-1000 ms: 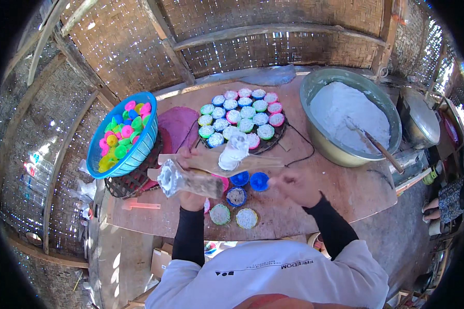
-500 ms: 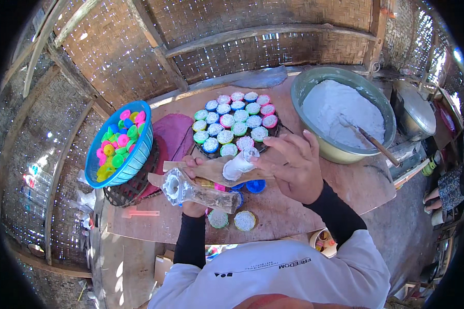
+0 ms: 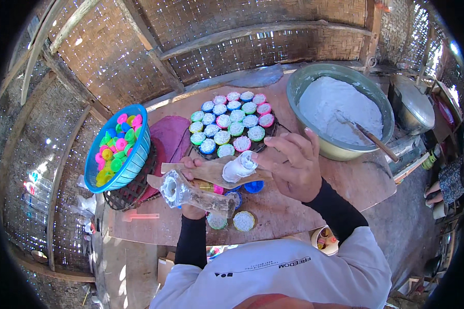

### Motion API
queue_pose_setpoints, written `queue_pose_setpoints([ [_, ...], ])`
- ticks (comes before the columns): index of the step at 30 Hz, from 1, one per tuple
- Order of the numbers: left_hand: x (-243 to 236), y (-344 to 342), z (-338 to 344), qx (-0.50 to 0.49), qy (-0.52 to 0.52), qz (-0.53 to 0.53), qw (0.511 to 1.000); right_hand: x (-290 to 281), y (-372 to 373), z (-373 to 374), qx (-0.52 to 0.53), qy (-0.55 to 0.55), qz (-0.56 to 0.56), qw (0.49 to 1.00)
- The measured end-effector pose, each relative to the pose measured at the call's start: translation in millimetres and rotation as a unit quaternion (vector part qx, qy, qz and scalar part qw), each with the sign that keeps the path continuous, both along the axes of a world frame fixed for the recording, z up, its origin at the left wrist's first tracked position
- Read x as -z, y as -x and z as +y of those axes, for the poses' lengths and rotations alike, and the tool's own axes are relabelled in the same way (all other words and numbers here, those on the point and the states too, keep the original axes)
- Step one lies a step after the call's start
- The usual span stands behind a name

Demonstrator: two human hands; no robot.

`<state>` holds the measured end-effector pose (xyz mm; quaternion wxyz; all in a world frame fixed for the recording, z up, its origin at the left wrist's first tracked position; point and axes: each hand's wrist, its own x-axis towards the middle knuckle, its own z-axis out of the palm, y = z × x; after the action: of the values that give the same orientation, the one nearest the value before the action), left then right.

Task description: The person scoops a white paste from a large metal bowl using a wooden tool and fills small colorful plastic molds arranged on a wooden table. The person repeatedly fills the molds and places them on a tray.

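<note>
My left hand (image 3: 192,177) is closed around a two-part wooden press, its pieces held crosswise. One piece ends in a hollow, flour-coated socket (image 3: 172,190). From the other, a paddle-shaped board (image 3: 211,171), rises a white-coated cylinder (image 3: 237,168). My right hand (image 3: 296,167) is spread, its fingertips at the cylinder's top end. Whether they press on it is hard to see. Several colourful cups filled with white shreds (image 3: 236,129) stand on a round dark rack beyond my hands. Below the press are two more filled cups, one yellow-rimmed (image 3: 244,221), and a blue cup (image 3: 253,186).
A large green basin (image 3: 340,72) of white flour, with a wooden-handled tool (image 3: 379,146) in it, stands back right. At left, a blue basket (image 3: 144,139) holds colourful empty cups. A pink flat tool (image 3: 141,215) lies near the table's left edge. A lidded metal pot (image 3: 415,105) stands far right.
Both hands keep nearly the same pose on the press. The right fingertips stay at the cylinder's end, and the whole view has shifted slightly.
</note>
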<state>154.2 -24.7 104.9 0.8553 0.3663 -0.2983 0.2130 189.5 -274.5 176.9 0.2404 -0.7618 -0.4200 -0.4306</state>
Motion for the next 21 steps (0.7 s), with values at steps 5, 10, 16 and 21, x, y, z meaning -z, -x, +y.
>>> queue_pose_setpoints([
  [5,2.9,0.8,4.5,0.014,0.002,0.011,1.000,-3.9,-6.1,-3.9,-0.051,-0.088,0.074,0.992],
  [10,0.4,2.8,2.5,-0.020,-0.021,0.006,1.000,-13.8,-5.1,-6.8,-0.086,-0.078,0.117,0.986],
  [16,-3.7,5.6,-3.4,-0.035,-0.013,0.016,0.999,-4.8,-2.0,0.6,-0.043,-0.027,0.024,0.998],
  [21,-9.4,6.8,-6.1,-0.023,0.017,0.030,0.999,4.6,-2.4,5.4,-0.024,-0.019,-0.026,0.999],
])
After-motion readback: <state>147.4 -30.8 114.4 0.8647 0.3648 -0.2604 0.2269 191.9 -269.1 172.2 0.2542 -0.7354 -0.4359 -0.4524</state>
